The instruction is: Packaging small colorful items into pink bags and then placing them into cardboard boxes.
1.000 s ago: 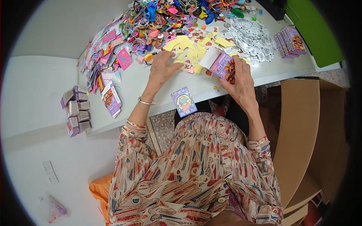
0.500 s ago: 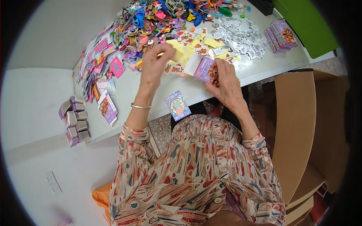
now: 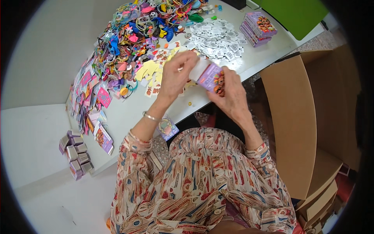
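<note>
My right hand (image 3: 233,91) is closed around a small purple carton (image 3: 212,79) with a colourful character picture. The carton's white flap (image 3: 200,69) stands open toward my left. My left hand (image 3: 177,76), a silver bangle on its wrist, has curled fingers pressed together at the edge of that flap; whatever they pinch is hidden. Beneath both hands lie yellow slips (image 3: 150,70) and sticker pieces with brown figures. A shiny lilac card (image 3: 167,128) rests at the table's front edge, partly behind my left forearm. Two tiny round bits (image 3: 190,104) lie on the tabletop below the carton.
Heaped trinkets (image 3: 144,31) fill the far left, beside piled pink cards (image 3: 87,93). White printed packets (image 3: 214,39) spread at the back. Stacked purple boxes (image 3: 258,29) stand right, grey-purple packs (image 3: 76,152) left. A flattened carton (image 3: 103,139) lies near them. A cardboard box (image 3: 292,124) stands right.
My left hand has come from above the yellow slips to the carton's open flap. My right hand keeps its hold on the carton. The whole view has turned and shifted.
</note>
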`<state>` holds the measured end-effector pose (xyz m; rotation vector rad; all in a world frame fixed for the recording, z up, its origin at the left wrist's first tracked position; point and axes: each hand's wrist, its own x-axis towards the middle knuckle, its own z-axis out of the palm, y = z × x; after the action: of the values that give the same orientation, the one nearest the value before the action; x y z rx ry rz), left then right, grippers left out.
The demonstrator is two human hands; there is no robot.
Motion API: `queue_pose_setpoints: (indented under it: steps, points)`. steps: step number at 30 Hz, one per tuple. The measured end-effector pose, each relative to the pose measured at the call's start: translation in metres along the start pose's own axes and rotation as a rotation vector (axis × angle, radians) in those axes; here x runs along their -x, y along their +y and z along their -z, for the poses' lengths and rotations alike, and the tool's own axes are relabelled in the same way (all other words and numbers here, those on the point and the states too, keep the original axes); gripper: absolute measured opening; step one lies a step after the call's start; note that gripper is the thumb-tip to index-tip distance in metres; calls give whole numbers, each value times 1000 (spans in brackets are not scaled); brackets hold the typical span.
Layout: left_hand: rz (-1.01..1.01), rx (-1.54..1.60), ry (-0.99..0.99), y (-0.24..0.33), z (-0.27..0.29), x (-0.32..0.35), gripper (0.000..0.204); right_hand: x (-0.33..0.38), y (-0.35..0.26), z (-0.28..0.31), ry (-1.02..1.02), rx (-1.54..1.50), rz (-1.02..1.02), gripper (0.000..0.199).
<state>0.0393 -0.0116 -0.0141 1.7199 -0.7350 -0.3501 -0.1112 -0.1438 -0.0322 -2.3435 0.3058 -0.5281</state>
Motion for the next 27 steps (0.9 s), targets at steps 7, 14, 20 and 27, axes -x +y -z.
queue_pose_setpoints:
  steps: [7,14,20,27]
  points:
    - [-335,-672,-23,-50,-24,-70,24,5,36,31,190,93,-187,71]
    - [-262,-759,6,-50,-51,-80,14,11,52,35,221,81,-254,71]
    - [-205,-605,-49,-62,-30,-94,17,8,52,32,189,82,-253,74]
    - [130,-15,-165,-17,-12,-81,16,4,45,29,163,144,-208,77]
